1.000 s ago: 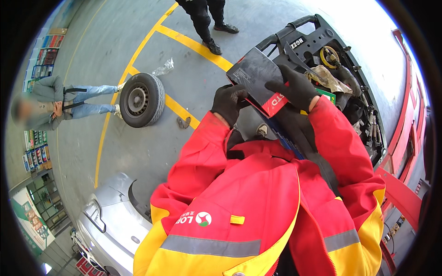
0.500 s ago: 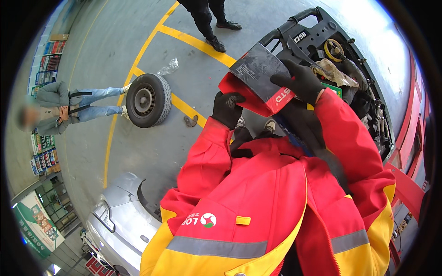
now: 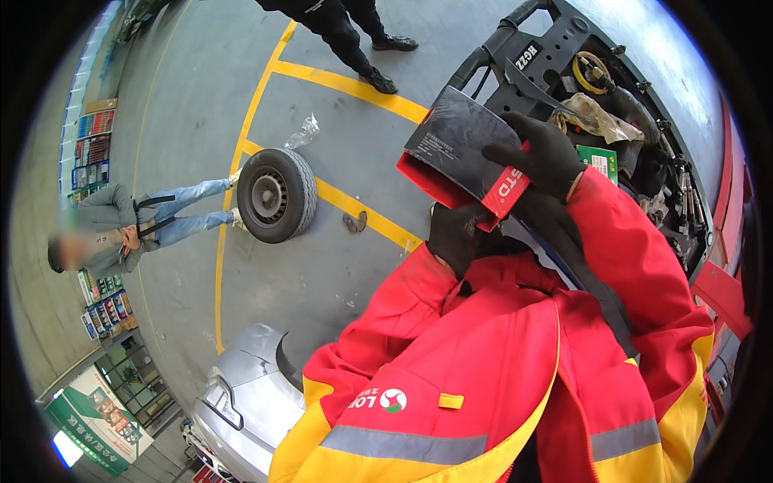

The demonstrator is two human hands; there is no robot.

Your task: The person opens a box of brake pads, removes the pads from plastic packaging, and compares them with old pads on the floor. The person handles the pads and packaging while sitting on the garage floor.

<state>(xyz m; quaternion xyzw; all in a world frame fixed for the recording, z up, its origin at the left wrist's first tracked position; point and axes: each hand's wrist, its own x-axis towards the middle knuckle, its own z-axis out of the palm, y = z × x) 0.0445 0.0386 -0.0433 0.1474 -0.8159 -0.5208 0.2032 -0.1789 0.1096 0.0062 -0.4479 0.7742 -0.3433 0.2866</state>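
A black and red cardboard box point(image 3: 459, 141) is held up in front of my chest, tilted, with its red-lined end facing down and left. My right hand point(image 3: 538, 154), in a black glove, grips the box's right side with the thumb across its dark face. Below the box's lower end, my gloved left hand point(image 3: 456, 235) has its fingers curled against the red edge; some fingertips are hidden by the box. What the box contains cannot be seen.
To my right stands a black tool cart point(image 3: 555, 48) with hand tools, a yellow ring-shaped roll, a rag and a green box point(image 3: 598, 161). A wheel point(image 3: 276, 196) rests on the floor near a standing person point(image 3: 121, 221). Another person's legs point(image 3: 358, 40) are ahead. A silver car point(image 3: 254, 394) is lower left.
My left hand has moved right and down along the box's red end, with its fingers tucked closer beneath. The right hand keeps its hold. The whole view has shifted slightly.
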